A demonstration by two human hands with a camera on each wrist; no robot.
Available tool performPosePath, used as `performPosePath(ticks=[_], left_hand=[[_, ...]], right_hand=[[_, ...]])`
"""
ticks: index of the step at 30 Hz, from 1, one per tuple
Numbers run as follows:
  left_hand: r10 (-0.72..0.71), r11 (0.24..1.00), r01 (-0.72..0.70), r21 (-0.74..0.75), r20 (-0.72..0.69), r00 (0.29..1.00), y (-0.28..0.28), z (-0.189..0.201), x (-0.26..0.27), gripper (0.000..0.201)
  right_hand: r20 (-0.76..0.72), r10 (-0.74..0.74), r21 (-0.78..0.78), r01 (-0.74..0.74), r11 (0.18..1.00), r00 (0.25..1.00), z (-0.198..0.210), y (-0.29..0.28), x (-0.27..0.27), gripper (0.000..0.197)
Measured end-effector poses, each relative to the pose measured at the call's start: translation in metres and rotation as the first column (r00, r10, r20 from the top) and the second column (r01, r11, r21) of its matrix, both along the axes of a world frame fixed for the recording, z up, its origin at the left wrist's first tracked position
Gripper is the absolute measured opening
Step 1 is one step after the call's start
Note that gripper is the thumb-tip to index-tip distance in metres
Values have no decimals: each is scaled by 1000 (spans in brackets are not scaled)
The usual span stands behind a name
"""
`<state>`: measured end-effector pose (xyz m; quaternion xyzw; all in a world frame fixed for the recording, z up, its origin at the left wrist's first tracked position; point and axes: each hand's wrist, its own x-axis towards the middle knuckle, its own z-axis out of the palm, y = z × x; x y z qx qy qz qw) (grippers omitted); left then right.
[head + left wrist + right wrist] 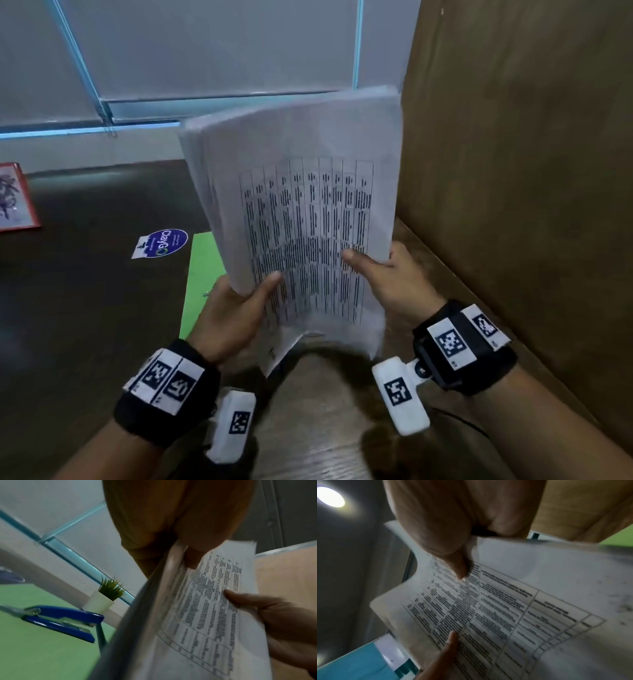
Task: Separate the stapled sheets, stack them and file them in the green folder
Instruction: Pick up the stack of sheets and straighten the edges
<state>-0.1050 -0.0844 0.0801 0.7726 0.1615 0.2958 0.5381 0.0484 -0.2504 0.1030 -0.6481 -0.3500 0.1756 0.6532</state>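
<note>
A thick stack of printed sheets [301,205] stands nearly upright above the desk, its top page a table of text. My left hand [236,308] grips the stack's lower left edge, thumb on the front page. At the lower right edge my right hand [383,277] grips it too, thumb pressed on the print. The stack [202,622] fills the left wrist view, and the right wrist view shows the same sheets [496,608] with both thumbs on them. The green folder [202,274] lies flat on the desk behind the stack, mostly hidden. A blue stapler [65,620] rests on the folder [34,649].
A brown partition wall [513,171] rises close on the right. A round blue sticker [164,242] and a red-framed picture [15,198] lie on the dark desk [85,308] to the left. A small potted plant [106,595] stands by the window ledge.
</note>
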Motion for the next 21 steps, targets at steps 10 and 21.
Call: performPosePath(ticks=[10,21], left_hand=[[142,982,-158,-101,-143,979,-6,-60,-1,15],[143,966,-163,-200,-108,984,8,-72,4,10]], right_hand=[[65,32,-200,-19,980,997,-77,-7,-14,19],[-29,84,-297,-89,951,996,-104,-7,-2,19]])
